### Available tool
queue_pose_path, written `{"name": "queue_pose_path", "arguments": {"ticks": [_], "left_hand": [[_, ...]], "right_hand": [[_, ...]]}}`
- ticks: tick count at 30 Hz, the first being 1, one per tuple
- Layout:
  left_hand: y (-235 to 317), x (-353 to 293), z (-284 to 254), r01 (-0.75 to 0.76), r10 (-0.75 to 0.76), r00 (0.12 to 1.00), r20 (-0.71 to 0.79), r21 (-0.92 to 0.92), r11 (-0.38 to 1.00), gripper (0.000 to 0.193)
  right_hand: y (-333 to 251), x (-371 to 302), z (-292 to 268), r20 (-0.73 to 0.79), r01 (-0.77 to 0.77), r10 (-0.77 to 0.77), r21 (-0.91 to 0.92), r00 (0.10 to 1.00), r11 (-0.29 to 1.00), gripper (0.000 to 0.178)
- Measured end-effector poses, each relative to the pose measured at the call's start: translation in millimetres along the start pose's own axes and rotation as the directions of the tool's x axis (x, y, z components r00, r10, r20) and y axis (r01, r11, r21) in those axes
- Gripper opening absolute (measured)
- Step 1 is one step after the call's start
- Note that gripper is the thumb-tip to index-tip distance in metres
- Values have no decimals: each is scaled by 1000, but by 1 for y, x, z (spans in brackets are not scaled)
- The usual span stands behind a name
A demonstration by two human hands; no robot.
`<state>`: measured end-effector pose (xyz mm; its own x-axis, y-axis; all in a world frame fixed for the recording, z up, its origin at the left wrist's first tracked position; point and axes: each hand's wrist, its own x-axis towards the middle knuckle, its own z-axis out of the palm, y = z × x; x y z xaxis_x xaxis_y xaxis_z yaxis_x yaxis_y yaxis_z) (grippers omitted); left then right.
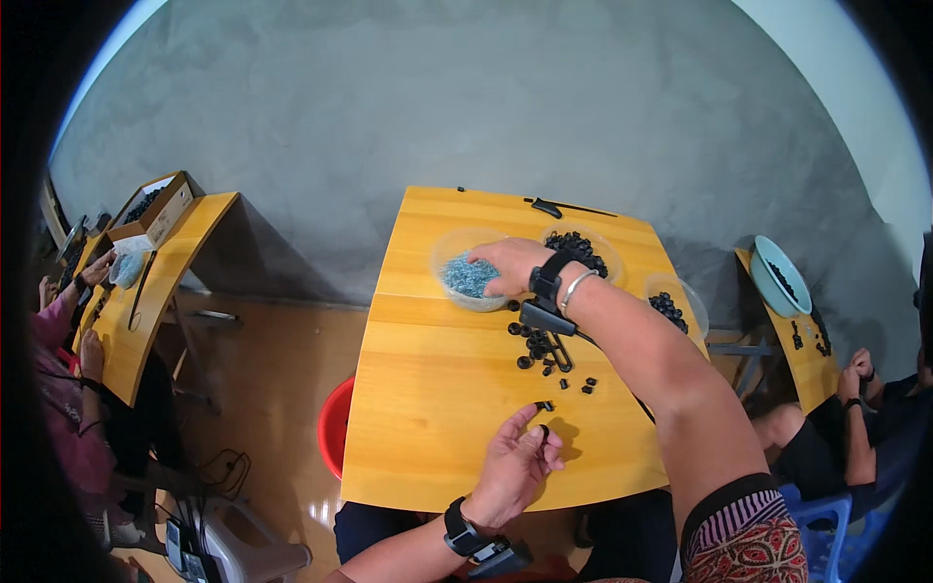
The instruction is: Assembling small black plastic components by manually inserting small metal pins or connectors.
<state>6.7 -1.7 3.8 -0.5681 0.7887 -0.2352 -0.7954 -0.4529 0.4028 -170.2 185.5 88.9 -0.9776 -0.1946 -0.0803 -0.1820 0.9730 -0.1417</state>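
Near the table's front edge, my left hand [513,468] is closed in a pinch on a small black plastic part [545,431]. Another small black piece [544,406] is at the tip of its index finger; whether the two are joined I cannot tell. My right hand [512,263] reaches across to a clear round tub [450,289] and dips over small bluish metallic pieces [468,278], too fine to name. Its thumb and index finger are apart, with the fingertips at the pile. Loose black round parts [526,340] lie in the middle of the table.
Two more tubs hold black parts [576,251] [667,309]. A black-handled tool [546,208] lies at the far edge of the yellow table [408,389]. A red basin [335,428] stands below its left side. Other people work at tables on the left and right, one with a turquoise basin [777,282].
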Motion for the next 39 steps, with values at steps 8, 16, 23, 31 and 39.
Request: {"name": "queue_pose_path", "arguments": {"ticks": [8, 16, 23, 31, 39], "left_hand": [[3, -3, -3, 35, -35, 999, 19, -24, 999, 24], [2, -3, -3, 36, -34, 998, 57, -35, 999, 22], [1, -2, -4, 39, -36, 997, 70, -37, 999, 20], [1, -6, -2, 50, -48, 997, 56, -35, 998, 20], [2, -2, -3, 4, -4, 998, 58, 9, 1000, 18]], "right_hand": [[-14, 25, 9, 211, -70, 86, -83, 974, 994, 54], [-9, 16, 18, 79, -43, 45, -28, 996, 999, 43], [11, 19, 21, -103, -76, 85, 86, 991, 993, 26], [23, 5, 4, 112, -281, 288, 699, 951, 657, 18], [34, -67, -27, 99, -215, 241, 824, 965, 523, 11]]}}
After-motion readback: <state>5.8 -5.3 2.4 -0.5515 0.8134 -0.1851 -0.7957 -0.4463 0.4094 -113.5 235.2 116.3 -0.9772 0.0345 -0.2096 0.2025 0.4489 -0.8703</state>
